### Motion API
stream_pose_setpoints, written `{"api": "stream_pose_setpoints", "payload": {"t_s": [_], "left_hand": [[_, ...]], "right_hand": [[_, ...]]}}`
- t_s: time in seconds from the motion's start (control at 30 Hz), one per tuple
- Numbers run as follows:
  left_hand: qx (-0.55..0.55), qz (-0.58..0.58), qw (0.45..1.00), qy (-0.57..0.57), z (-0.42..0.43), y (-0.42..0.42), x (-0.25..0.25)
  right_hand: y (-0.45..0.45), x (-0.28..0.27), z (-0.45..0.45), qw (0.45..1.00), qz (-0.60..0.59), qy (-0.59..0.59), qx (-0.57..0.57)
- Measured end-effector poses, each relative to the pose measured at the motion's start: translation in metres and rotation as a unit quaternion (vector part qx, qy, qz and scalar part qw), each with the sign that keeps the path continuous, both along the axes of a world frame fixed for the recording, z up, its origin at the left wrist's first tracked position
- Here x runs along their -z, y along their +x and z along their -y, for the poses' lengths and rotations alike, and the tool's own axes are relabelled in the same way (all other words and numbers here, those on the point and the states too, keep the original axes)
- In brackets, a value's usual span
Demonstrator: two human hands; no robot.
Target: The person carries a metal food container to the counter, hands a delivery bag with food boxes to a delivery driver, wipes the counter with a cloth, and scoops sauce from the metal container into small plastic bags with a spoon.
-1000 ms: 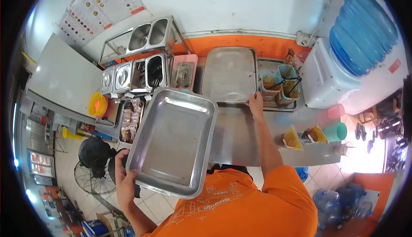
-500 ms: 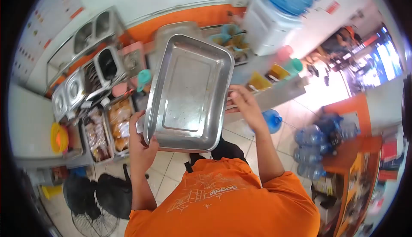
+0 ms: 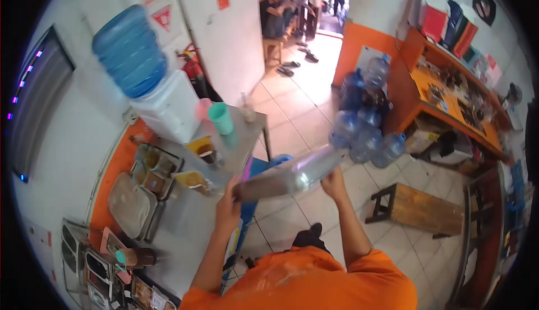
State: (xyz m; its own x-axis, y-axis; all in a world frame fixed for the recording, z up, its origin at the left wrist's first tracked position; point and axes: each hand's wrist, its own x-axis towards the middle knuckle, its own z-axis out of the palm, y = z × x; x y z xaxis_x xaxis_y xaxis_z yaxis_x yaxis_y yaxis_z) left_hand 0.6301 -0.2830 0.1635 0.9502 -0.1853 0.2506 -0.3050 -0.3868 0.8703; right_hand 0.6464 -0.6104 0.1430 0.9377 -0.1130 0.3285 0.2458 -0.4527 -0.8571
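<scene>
A shiny rectangular metal tray (image 3: 292,176) is held out in front of my body, seen nearly edge-on and smeared by motion. My left hand (image 3: 227,206) grips its left end, close to the steel table. At the other end, my right hand (image 3: 333,185) holds the tray from below and the near side. Both hands are closed on it, though some fingers are hidden behind the metal. The tray's inside does not show from this angle.
On the steel table (image 3: 185,214) to the left stand a green cup (image 3: 220,118), a water dispenser (image 3: 167,105) and another metal tray (image 3: 132,203). Large water bottles (image 3: 365,141) are grouped ahead right, near a wooden bench (image 3: 418,209). People (image 3: 278,12) sit by the doorway.
My view and body have turned right, toward the doorway. The tray came along in both hands and tipped from showing its inside to nearly edge-on.
</scene>
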Motion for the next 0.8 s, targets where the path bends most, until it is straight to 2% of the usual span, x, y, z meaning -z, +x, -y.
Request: {"api": "stream_pose_setpoints", "payload": {"t_s": [0.03, 0.1, 0.13, 0.17, 0.2, 0.23, 0.27, 0.3, 0.37, 0.4, 0.43, 0.47, 0.57, 0.6, 0.67, 0.77, 0.8], "left_hand": [[0.015, -0.006, 1.0, 0.007, 0.037, 0.008, 0.021], [0.035, -0.083, 0.988, 0.129, 0.122, 0.055, 0.06], [0.078, -0.07, 0.983, 0.152, 0.167, 0.074, 0.086], [0.128, -0.068, 0.973, 0.178, 0.206, 0.085, 0.11], [0.157, -0.071, 0.968, 0.183, 0.248, 0.092, 0.126], [0.223, -0.209, 0.949, 0.079, 0.293, 0.092, 0.142], [0.283, -0.346, 0.894, -0.02, 0.337, 0.089, 0.151], [0.322, -0.353, 0.878, -0.011, 0.375, 0.08, 0.14], [0.388, -0.587, 0.704, -0.098, 0.435, 0.058, 0.104], [0.415, -0.624, 0.651, -0.123, 0.462, 0.053, 0.122], [0.428, -0.63, 0.639, -0.108, 0.487, 0.044, 0.13], [0.438, -0.641, 0.625, -0.082, 0.501, 0.045, 0.142], [0.448, -0.659, 0.603, -0.032, 0.56, 0.047, 0.143], [0.446, -0.653, 0.612, -0.001, 0.577, 0.051, 0.136], [0.451, -0.65, 0.61, 0.033, 0.61, 0.065, 0.147], [0.475, -0.585, 0.653, 0.067, 0.671, 0.097, 0.143], [0.474, -0.589, 0.652, 0.065, 0.693, 0.108, 0.144]], "right_hand": [[-0.002, 0.002, 0.027, 0.991, -0.005, 0.134, 0.021], [-0.011, 0.013, 0.096, 0.98, 0.033, 0.17, 0.099], [-0.008, 0.013, 0.139, 0.976, 0.051, 0.173, 0.119], [-0.02, 0.017, 0.18, 0.976, -0.004, 0.132, 0.172], [-0.04, 0.021, 0.213, 0.967, -0.073, 0.09, 0.225], [-0.052, 0.027, 0.246, 0.957, -0.032, 0.166, 0.235], [-0.069, 0.016, 0.266, 0.943, -0.039, 0.204, 0.26], [-0.085, 0.003, 0.283, 0.926, -0.039, 0.241, 0.288], [-0.125, 0.004, 0.324, 0.916, -0.053, 0.197, 0.346], [-0.143, 0.003, 0.339, 0.902, -0.177, 0.174, 0.354], [-0.159, 0.003, 0.355, 0.875, -0.299, 0.156, 0.347], [-0.167, 0.014, 0.356, 0.856, -0.299, 0.239, 0.348], [-0.19, 0.048, 0.386, 0.812, -0.312, 0.291, 0.399], [-0.191, 0.051, 0.402, 0.807, -0.317, 0.289, 0.406], [-0.191, 0.053, 0.429, 0.764, -0.286, 0.416, 0.401], [-0.173, 0.042, 0.486, 0.748, -0.26, 0.442, 0.421], [-0.167, 0.046, 0.508, 0.743, -0.253, 0.467, 0.407]]}}
